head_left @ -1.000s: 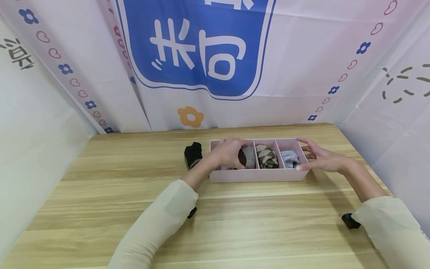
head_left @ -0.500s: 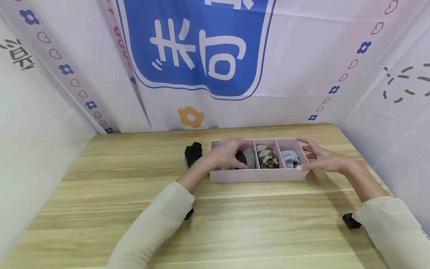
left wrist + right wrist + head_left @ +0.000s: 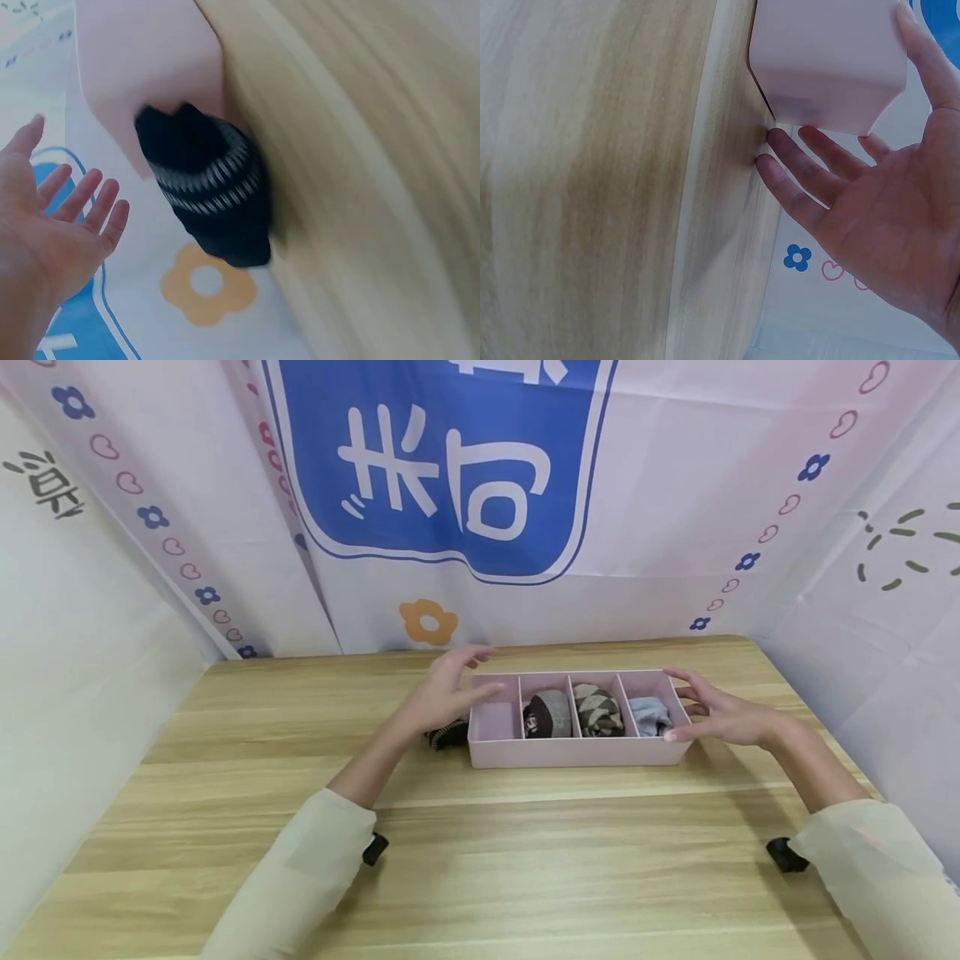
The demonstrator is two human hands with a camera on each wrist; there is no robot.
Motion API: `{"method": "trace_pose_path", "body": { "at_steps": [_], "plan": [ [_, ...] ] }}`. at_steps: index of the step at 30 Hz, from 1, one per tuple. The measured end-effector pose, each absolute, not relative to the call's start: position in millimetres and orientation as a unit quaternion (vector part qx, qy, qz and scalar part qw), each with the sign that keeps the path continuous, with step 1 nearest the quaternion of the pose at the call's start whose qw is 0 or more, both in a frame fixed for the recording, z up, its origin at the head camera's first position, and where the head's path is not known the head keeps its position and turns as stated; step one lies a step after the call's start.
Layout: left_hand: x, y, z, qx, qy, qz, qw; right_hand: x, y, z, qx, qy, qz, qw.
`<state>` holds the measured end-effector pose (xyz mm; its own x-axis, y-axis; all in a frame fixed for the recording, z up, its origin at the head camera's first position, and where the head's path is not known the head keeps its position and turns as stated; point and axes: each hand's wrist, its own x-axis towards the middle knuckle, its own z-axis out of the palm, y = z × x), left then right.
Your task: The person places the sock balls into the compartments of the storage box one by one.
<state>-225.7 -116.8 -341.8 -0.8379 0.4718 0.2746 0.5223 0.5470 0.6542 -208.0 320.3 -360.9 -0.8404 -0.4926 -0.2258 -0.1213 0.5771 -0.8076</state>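
Note:
A pink storage box [image 3: 576,753] with dividers stands near the table's back. Its leftmost compartment [image 3: 495,714] is bare. The others hold a grey and dark brown rolled sock [image 3: 551,714], a green-and-cream patterned rolled sock [image 3: 597,710] and a light blue folded sock [image 3: 649,716]. My left hand [image 3: 444,689], fingers spread, is above the box's left end and holds nothing. Partly hidden below it, a black sock [image 3: 214,195] with whitish stitched bands lies beside the box. My right hand [image 3: 723,714] grips the box's right end, thumb at the front corner and index finger at the back.
The wooden table [image 3: 480,860] runs up to a white printed cloth backdrop [image 3: 637,602] with a blue sign. Cloth side walls [image 3: 90,635] stand left and right. A black strap piece [image 3: 787,854] shows under each sleeve.
My left hand has let go of the grey and brown sock in the second compartment and moved left, out of the box, over the black sock. The right hand stays at its end.

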Motion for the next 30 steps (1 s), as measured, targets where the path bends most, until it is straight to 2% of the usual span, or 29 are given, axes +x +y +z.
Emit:
{"method": "trace_pose_path", "body": {
  "at_steps": [7, 14, 23, 30],
  "plan": [
    [-221, -151, -352, -0.235, -0.883, -0.404, 0.029, -209, 319, -360, -0.177, 0.862, -0.421, 0.220],
    [-221, -174, -363, -0.240, -0.900, -0.363, 0.016, -207, 319, -359, -0.178, 0.862, -0.420, 0.221],
    [-214, -187, -370, -0.263, -0.919, -0.293, -0.017, -207, 320, -359, -0.180, 0.861, -0.423, 0.220],
    [-215, -190, -375, -0.243, -0.933, -0.265, -0.010, -208, 320, -360, -0.181, 0.858, -0.425, 0.224]
  ]
}}
